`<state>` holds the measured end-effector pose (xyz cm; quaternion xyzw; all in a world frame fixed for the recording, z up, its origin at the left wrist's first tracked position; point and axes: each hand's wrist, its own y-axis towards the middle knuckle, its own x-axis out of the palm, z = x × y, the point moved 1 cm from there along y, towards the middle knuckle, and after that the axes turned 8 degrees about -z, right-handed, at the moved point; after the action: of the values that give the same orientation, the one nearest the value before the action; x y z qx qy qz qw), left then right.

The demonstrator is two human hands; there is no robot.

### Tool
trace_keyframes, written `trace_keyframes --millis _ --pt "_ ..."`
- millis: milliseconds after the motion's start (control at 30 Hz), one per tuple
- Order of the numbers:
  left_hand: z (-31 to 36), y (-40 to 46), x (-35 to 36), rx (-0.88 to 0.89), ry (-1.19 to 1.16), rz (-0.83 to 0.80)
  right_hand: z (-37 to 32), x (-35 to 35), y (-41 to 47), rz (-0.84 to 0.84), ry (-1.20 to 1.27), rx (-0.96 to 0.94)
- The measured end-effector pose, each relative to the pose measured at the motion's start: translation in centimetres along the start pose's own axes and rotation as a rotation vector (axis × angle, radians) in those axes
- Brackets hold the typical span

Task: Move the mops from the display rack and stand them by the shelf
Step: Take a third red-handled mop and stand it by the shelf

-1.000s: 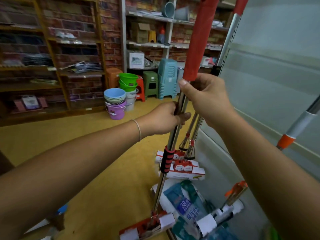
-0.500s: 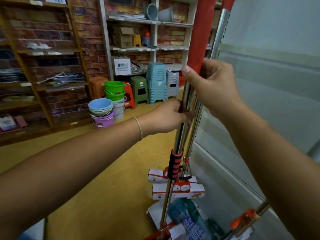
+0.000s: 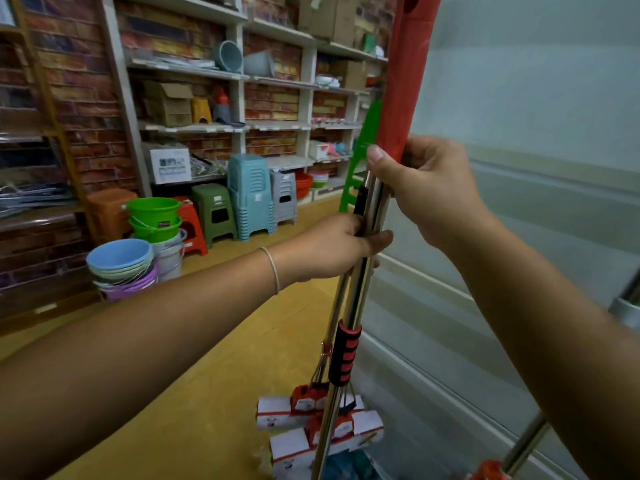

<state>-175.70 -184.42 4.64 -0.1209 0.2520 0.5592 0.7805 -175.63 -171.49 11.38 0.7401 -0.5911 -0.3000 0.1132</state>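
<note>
Brick-papered walls and stocked shelves fill the background of the head view, with stools, buckets and a stack of basins on the yellow floor. To your right runs a pale shelf panel.

You hold a bundle of mops upright by their steel poles. Your left hand has its grip clamped round the poles lower down; your right hand is clamped round them just above, at the bottom edge of a red sleeve. The mop heads, boxed in white and red card, sit low near the floor, just beside the panel's base; whether they rest on the floor you cannot tell.

Several things could go wrong from here. You grasp more than one pole at once, so if either grip loosens, one pole may slide through and drop or fan away from the rest. The poles are smooth metal, which makes such a slip more likely. The heads are bunched together, so they may catch on each other as you set them down. Another handle leans in at the right edge, with a further pole low down; swinging the bundle that way could knock them over. Stood too steeply against the smooth panel, the mops may slide sideways.
</note>
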Motion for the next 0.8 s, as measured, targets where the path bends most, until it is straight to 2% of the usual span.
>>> trace_keyframes --millis 267,467,800 --pt "1.5 2.1 -4.4 0.215 -0.018 -0.134 -4.2 1.4 2.4 0.221 -0.23 0.051" --pt "2.8 3.3 -6.7 0.359 -0.031 -0.201 -6.9 2.3 4.1 0.313 -0.319 0.107" --pt "3.4 4.6 -8.8 0.447 -0.046 -0.229 -8.5 3.2 6.2 0.416 -0.443 0.141"
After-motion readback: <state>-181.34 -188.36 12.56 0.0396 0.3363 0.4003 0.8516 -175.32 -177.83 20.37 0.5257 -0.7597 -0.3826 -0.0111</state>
